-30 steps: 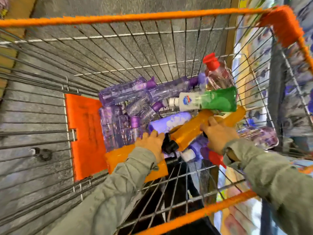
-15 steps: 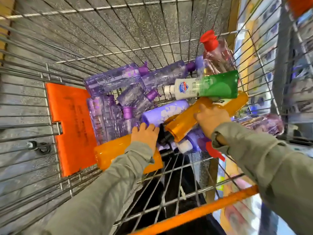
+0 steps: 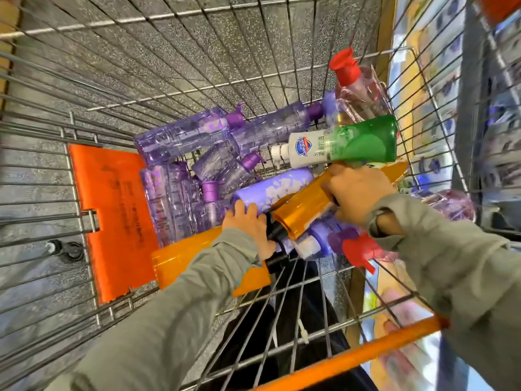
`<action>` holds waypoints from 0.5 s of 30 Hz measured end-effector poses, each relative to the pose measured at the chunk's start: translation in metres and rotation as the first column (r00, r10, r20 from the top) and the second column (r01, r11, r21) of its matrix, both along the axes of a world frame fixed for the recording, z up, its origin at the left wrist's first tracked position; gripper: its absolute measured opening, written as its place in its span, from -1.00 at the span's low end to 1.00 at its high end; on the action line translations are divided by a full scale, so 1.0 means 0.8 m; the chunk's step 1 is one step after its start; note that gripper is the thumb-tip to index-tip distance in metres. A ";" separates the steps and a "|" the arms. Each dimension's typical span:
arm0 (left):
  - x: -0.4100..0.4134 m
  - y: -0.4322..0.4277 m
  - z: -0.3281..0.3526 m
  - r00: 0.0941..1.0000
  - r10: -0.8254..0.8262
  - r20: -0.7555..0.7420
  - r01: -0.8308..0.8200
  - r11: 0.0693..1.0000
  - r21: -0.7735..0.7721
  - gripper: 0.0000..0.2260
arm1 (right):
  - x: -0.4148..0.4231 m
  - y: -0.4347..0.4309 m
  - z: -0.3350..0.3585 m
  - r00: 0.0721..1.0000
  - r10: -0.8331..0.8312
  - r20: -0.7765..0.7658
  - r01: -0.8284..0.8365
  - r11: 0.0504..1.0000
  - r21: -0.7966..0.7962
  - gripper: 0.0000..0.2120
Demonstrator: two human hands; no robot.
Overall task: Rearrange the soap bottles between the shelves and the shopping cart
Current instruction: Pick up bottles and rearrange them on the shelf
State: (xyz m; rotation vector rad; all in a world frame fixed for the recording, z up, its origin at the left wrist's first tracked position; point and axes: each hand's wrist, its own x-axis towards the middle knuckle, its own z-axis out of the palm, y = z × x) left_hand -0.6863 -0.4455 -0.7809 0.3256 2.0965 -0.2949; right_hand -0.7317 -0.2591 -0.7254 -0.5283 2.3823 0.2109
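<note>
I look down into a wire shopping cart (image 3: pixel 197 46) holding a heap of soap bottles. My right hand (image 3: pixel 358 196) grips an orange bottle with a black cap (image 3: pixel 304 207), lying slantwise on the heap. My left hand (image 3: pixel 248 224) reaches in beside it, fingers curled round the end of a lilac bottle with white flowers (image 3: pixel 270 190). A second orange bottle (image 3: pixel 183 258) lies under my left sleeve. Several clear purple bottles (image 3: pixel 183 136) lie at the left. A green and white bottle (image 3: pixel 346 145) lies across the heap, and a red-capped clear bottle (image 3: pixel 355 80) leans in the far right corner.
An orange plastic flap (image 3: pixel 112 215) lies against the cart's left side. The cart's orange handle bar (image 3: pixel 352 356) runs along the near edge. Store shelves (image 3: pixel 451 94) with packaged goods, blurred, rise just right of the cart. Another red-capped bottle (image 3: pixel 358 246) lies under my right wrist.
The view has dropped closer into the cart. My right hand has closed round the orange bottle and tilted it up a little. My left hand stays on the lilac bottle.
</note>
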 end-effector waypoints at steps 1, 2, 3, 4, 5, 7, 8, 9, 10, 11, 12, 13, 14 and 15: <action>0.002 0.002 -0.002 1.000 0.002 -0.007 -0.002 1.000 -0.001 -0.38 | -0.001 0.001 0.001 1.000 -0.002 -0.025 0.001 0.999 -0.040 -0.77; 0.004 0.004 -0.004 0.999 -0.019 -0.027 0.019 1.000 -0.004 -0.39 | -0.002 0.002 0.004 0.999 -0.011 -0.040 0.008 0.997 -0.077 -0.79; 0.007 0.006 -0.007 0.998 -0.047 -0.045 0.046 0.999 -0.013 -0.39 | -0.003 0.002 0.005 0.998 -0.024 -0.051 0.018 0.993 -0.116 -0.82; 0.009 0.008 -0.010 0.997 -0.061 -0.056 0.060 0.998 -0.026 -0.39 | -0.003 0.003 0.005 0.998 -0.035 -0.053 0.027 0.989 -0.146 -0.84; 0.011 0.008 -0.013 0.996 -0.061 -0.060 0.059 0.998 -0.038 -0.40 | -0.003 0.003 0.007 0.997 -0.039 -0.060 0.028 0.984 -0.178 -0.85; 0.011 0.009 -0.020 0.995 -0.043 -0.087 0.040 0.999 -0.036 -0.50 | -0.001 0.004 0.011 0.990 -0.103 -0.094 0.066 0.940 -0.335 -0.92; 0.012 0.010 -0.022 0.994 -0.032 -0.108 0.029 0.999 -0.026 -0.56 | 0.000 0.001 0.016 0.978 -0.188 -0.086 0.126 0.870 -0.476 -0.93; 0.012 0.011 -0.024 0.992 -0.021 -0.124 0.019 1.000 -0.017 -0.59 | 0.001 -0.004 0.023 0.959 -0.276 -0.069 0.179 0.772 -0.610 -0.87; 0.012 0.012 -0.026 0.990 -0.017 -0.137 0.016 1.000 -0.013 -0.61 | -0.001 -0.010 0.029 0.929 -0.364 -0.064 0.214 0.671 -0.710 -0.84; 0.013 0.014 -0.027 0.989 -0.020 -0.147 0.018 1.000 -0.015 -0.63 | -0.003 -0.017 0.032 0.900 -0.432 -0.056 0.239 0.597 -0.766 -0.83; 0.014 0.015 -0.027 0.988 -0.021 -0.155 0.018 1.000 -0.021 -0.64 | -0.006 -0.024 0.031 0.886 -0.462 -0.045 0.255 0.565 -0.785 -0.84; 0.015 0.015 -0.028 0.988 -0.017 -0.156 0.014 1.000 -0.025 -0.65 | -0.007 -0.030 0.029 0.891 -0.454 -0.017 0.280 0.578 -0.767 -0.85; 0.017 0.015 -0.027 0.988 -0.015 -0.153 0.011 1.000 -0.030 -0.65 | -0.006 -0.032 0.023 0.909 -0.417 0.026 0.310 0.632 -0.711 -0.86; 0.020 0.013 -0.028 0.989 -0.026 -0.146 0.020 0.999 -0.039 -0.64 | -0.004 -0.031 0.019 0.931 -0.360 0.052 0.314 0.721 -0.618 -0.84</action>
